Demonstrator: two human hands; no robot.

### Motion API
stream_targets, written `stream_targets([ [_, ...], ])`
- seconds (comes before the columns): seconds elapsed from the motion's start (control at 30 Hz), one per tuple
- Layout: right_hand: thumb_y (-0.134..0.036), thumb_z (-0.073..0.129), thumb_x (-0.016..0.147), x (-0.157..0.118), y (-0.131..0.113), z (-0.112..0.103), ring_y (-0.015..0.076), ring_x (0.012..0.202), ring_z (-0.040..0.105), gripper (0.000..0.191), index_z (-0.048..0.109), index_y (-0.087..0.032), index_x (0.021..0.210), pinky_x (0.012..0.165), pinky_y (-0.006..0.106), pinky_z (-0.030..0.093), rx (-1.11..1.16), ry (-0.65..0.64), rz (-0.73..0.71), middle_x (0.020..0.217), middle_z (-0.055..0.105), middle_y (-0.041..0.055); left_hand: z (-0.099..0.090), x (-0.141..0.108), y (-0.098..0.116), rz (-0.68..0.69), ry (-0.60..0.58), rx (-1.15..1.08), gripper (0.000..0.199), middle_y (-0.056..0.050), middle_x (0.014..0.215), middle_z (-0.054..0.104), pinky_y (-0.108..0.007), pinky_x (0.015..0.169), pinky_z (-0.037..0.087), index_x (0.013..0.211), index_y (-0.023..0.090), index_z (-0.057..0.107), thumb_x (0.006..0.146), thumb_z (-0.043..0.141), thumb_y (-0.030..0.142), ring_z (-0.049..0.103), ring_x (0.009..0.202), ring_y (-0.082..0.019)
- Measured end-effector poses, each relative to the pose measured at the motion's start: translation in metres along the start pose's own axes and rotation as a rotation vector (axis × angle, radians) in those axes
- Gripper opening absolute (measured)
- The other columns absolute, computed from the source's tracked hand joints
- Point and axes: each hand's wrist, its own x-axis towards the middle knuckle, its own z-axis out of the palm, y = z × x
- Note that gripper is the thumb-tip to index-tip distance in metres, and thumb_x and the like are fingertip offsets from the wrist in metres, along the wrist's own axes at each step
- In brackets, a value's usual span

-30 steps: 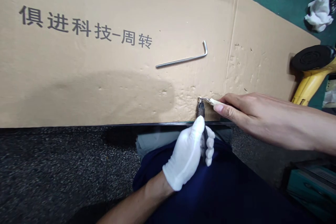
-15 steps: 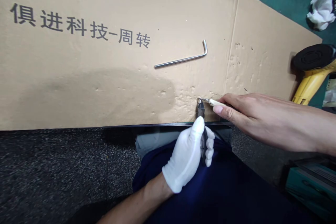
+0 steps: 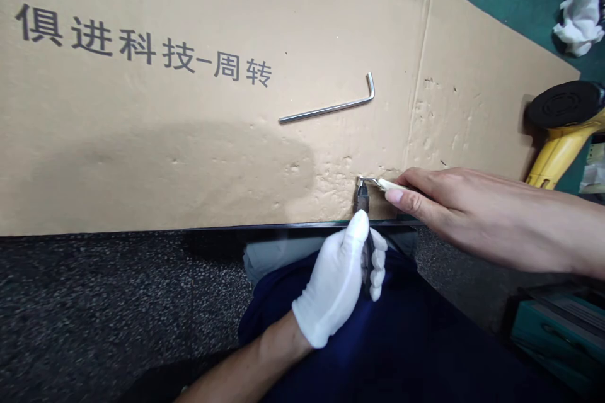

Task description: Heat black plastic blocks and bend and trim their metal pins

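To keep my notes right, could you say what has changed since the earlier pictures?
The view drifted slightly, so the printing on the cardboard sits further left. The gloved left hand and bare right hand hold as before; the hex key lies unmoved.

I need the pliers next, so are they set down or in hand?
In hand: the pliers are gripped in the gloved left hand, their dark head showing above the fingers, not lying on the cardboard.

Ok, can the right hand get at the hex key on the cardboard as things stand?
Probably yes. Nothing stands between the right hand and the hex key on the cardboard, but it is pinching a pale-handled tool, which it would likely have to put down first.
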Motion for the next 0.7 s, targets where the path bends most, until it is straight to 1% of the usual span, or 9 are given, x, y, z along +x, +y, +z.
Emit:
stream_targets([
  [0.07, -0.06, 0.029, 0.103, 0.0001, -0.0009, -0.0006, 0.0288, 0.087, 0.069, 0.052, 0.067, -0.024, 0.106, 0.073, 0.04, 0.051, -0.011, -0.007, 0.018, 0.095, 0.074, 0.0093, -0.0001, -0.0001, 0.0003, 0.002, -0.003, 0.003, 0.058, 0.001, 0.065, 0.051, -0.024, 0.042, 0.038, 0.082, 0.016, 0.057, 0.096, 0.038, 0.069, 0.047, 0.048, -0.011],
  [0.17, -0.057, 0.029, 0.104, 0.0002, -0.0025, -0.002, 0.0281, 0.087, 0.069, 0.049, 0.067, -0.025, 0.105, 0.073, 0.039, 0.05, 0.005, -0.02, 0.001, 0.095, 0.074, 0.008, -0.0002, 0.0002, 0.0003, 0.004, -0.009, 0.001, 0.058, 0.001, 0.066, 0.05, -0.024, 0.042, 0.038, 0.082, 0.017, 0.057, 0.095, 0.038, 0.07, 0.047, 0.048, -0.011],
  [0.27, -0.055, 0.03, 0.104, 0.0005, -0.0027, -0.0024, 0.0262, 0.084, 0.069, 0.047, 0.067, -0.025, 0.102, 0.07, 0.037, 0.049, 0.013, -0.021, -0.015, 0.092, 0.074, 0.0069, -0.0001, 0.0009, 0.0, 0.009, -0.011, -0.002, 0.058, 0.001, 0.066, 0.051, -0.023, 0.042, 0.038, 0.083, 0.016, 0.057, 0.095, 0.038, 0.07, 0.047, 0.048, -0.011],
  [0.37, -0.057, 0.03, 0.103, 0.0013, -0.0009, -0.0013, 0.0253, 0.08, 0.069, 0.049, 0.067, -0.024, 0.1, 0.067, 0.036, 0.048, 0.006, -0.006, -0.022, 0.088, 0.073, 0.0069, 0.0003, 0.0013, -0.0001, 0.004, -0.004, -0.002, 0.059, 0.001, 0.066, 0.051, -0.023, 0.041, 0.039, 0.083, 0.016, 0.058, 0.094, 0.04, 0.072, 0.047, 0.048, -0.011],
  [0.47, -0.06, 0.029, 0.102, 0.002, 0.0002, 0.0, 0.0263, 0.076, 0.068, 0.054, 0.068, -0.024, 0.1, 0.065, 0.037, 0.048, -0.022, -0.003, 0.011, 0.086, 0.073, 0.0086, 0.0006, 0.001, 0.0, 0.003, 0.006, -0.001, 0.06, 0.001, 0.065, 0.051, -0.023, 0.041, 0.039, 0.082, 0.017, 0.058, 0.091, 0.042, 0.074, 0.047, 0.047, -0.011],
  [0.57, -0.06, 0.028, 0.102, 0.0031, -0.0002, 0.0001, 0.0268, 0.075, 0.068, 0.054, 0.067, -0.024, 0.098, 0.065, 0.038, 0.047, -0.042, -0.017, 0.034, 0.085, 0.072, 0.0084, 0.0009, 0.0003, 0.0004, 0.004, 0.005, 0.0, 0.061, 0.001, 0.065, 0.051, -0.023, 0.041, 0.039, 0.081, 0.017, 0.058, 0.091, 0.043, 0.075, 0.047, 0.047, -0.011],
  [0.7, -0.059, 0.027, 0.103, 0.006, 0.0011, -0.0019, 0.0254, 0.073, 0.067, 0.053, 0.067, -0.025, 0.093, 0.064, 0.037, 0.047, -0.035, -0.022, -0.026, 0.081, 0.072, 0.0057, 0.0016, -0.0003, 0.0014, -0.001, 0.01, 0.0, 0.06, 0.001, 0.065, 0.05, -0.023, 0.041, 0.037, 0.081, 0.017, 0.057, 0.09, 0.044, 0.075, 0.046, 0.047, -0.011],
])
